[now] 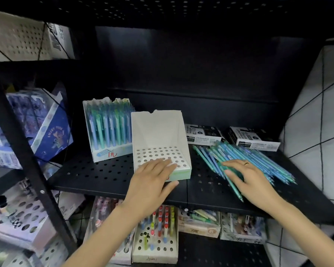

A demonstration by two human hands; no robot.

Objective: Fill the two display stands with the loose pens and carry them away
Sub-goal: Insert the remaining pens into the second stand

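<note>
The left hand (152, 180) lies flat and wide on the empty stand (160, 143), likely to keep it from sliding. At 3 o'clock, the right hand (249, 178) spreads over the loose pens (258, 158). At 10 o'clock, 1 full stand (108, 128) waits on the shelf (96, 174).
</note>
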